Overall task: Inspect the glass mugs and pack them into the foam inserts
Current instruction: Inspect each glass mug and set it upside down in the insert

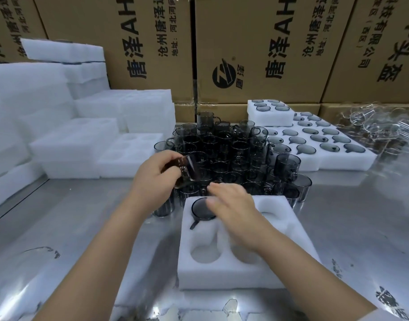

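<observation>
Grip matters most at this step. The left hand (156, 179) curls round a smoke-tinted held mug (183, 169), which is tipped on its side above the near edge of the loose mugs (222, 154). The right hand (233, 212) lies flat with its fingers straight and holds nothing. It hovers over the far-left pocket of the foam insert (222, 272), where a seated mug (198, 209) sits with its handle in the side slot. Motion blur hides whether the fingers press on its rim.

The held mug looks to be under inspection. Done well, that would mean turning it against the light to check rim, wall and handle joint for chips. It should be gripped by the body rather than the handle and kept clear of the crowded glass below. To pack it, the handle should line up with a pocket's slot before the mug goes down. A level push from the flat hand would then seat it. The other pockets that show are empty.

The insert rests on a steel table (83, 216), shiny and streaked with reflections. Filled inserts (314, 140) lie at the right rear, with one smaller block stacked on top. Empty foam trays (71, 144) are piled at the left. Clear glassware (372, 126) is heaped at the far right. Printed cardboard cartons (256, 42) wall off the back.
</observation>
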